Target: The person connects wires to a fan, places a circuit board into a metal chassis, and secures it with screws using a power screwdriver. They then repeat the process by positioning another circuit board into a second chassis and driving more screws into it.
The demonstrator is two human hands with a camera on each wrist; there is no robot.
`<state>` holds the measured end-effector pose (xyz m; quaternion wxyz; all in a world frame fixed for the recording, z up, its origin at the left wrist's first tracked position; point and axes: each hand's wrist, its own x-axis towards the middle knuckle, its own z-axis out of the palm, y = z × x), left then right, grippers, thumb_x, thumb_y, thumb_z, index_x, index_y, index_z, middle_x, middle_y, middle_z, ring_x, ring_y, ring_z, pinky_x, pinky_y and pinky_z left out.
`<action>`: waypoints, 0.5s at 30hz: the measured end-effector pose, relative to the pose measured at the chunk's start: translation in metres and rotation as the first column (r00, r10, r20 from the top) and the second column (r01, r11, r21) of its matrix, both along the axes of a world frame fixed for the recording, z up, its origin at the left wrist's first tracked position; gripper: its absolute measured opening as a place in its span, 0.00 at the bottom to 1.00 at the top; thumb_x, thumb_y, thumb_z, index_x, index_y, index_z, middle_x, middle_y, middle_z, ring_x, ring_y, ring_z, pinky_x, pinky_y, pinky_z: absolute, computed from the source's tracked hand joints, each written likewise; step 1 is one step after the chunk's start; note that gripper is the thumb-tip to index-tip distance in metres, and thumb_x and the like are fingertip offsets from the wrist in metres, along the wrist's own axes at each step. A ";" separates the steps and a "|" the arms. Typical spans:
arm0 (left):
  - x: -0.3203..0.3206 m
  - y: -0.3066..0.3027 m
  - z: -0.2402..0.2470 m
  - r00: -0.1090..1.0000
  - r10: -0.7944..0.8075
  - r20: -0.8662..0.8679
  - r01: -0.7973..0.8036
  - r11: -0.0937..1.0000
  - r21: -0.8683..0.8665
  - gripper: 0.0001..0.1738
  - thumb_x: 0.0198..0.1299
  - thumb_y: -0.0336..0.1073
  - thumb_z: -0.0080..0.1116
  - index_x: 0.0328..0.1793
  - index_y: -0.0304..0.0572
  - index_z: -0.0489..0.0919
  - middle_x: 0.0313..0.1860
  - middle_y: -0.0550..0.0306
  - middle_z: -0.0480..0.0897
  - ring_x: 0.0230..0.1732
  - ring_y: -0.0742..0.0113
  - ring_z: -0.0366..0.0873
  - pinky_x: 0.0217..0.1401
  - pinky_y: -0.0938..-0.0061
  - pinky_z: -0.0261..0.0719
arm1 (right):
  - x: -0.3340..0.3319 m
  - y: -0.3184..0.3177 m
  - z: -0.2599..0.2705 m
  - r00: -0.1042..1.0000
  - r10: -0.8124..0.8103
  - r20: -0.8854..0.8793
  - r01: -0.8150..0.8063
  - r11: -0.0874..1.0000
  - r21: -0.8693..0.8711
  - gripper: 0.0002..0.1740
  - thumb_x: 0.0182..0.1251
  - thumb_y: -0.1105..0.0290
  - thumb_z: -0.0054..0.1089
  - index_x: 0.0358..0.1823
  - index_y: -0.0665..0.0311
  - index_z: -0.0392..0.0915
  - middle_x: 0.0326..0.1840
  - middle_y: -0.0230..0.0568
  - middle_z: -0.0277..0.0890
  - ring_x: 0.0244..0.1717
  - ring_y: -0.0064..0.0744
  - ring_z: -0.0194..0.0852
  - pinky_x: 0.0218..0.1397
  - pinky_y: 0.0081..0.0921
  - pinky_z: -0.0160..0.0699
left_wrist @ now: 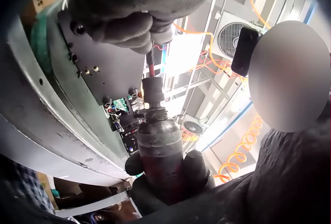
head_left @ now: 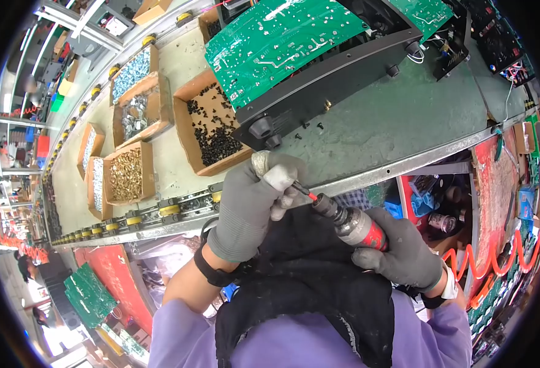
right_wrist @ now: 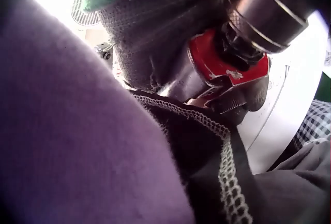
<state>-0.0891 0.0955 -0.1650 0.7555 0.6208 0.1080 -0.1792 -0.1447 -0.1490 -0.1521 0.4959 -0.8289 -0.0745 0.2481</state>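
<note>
In the head view, a grey-gloved right hand (head_left: pixel 405 248) grips the body of a red and silver power screwdriver (head_left: pixel 359 228), which points up and left. My left hand (head_left: pixel 242 211), also in a grey glove, has its fingers curled round the far end of the screwdriver's thin bit (head_left: pixel 305 191). The left wrist view shows the bit (left_wrist: pixel 151 68) running up into the left fingers (left_wrist: pixel 129 30), whose curl hides its tip. In the right wrist view the screwdriver's red housing (right_wrist: pixel 207 53) shows close up. Both hands are over the lap, before the bench edge.
A black front panel (head_left: pixel 325 101) with a green circuit board (head_left: pixel 282 52) behind it stands on the bench. Loose black screws (head_left: pixel 319 126) lie before it. Cardboard boxes hold black screws (head_left: pixel 218 138) and brass-coloured fasteners (head_left: pixel 132 172). A coiled orange hose (head_left: pixel 497 260) hangs at right.
</note>
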 end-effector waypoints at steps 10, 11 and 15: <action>-0.003 -0.001 0.002 1.000 -0.013 -0.010 0.013 0.999 -0.045 0.22 0.68 0.51 0.57 0.46 0.35 0.77 0.27 0.60 0.77 0.20 0.80 0.66 0.21 0.85 0.62 | 0.004 0.000 0.004 0.997 0.001 -0.078 0.001 1.000 0.020 0.27 0.57 0.52 0.72 0.50 0.64 0.76 0.28 0.48 0.79 0.30 0.49 0.83 0.34 0.38 0.77; -0.004 -0.004 0.002 0.997 0.007 0.083 -0.011 0.998 0.054 0.22 0.68 0.51 0.57 0.46 0.35 0.77 0.27 0.60 0.77 0.20 0.80 0.67 0.21 0.85 0.63 | 0.004 0.000 0.004 0.998 -0.001 -0.060 0.001 1.000 -0.003 0.27 0.57 0.52 0.72 0.49 0.64 0.76 0.28 0.48 0.79 0.29 0.49 0.83 0.34 0.37 0.77; -0.003 0.000 0.006 0.994 -0.071 0.084 0.070 0.997 0.016 0.25 0.70 0.51 0.54 0.51 0.31 0.79 0.27 0.61 0.79 0.24 0.80 0.72 0.26 0.86 0.69 | 0.005 -0.003 0.003 0.991 0.009 -0.133 0.002 0.997 0.078 0.27 0.57 0.52 0.72 0.50 0.64 0.76 0.27 0.47 0.80 0.28 0.46 0.83 0.34 0.36 0.78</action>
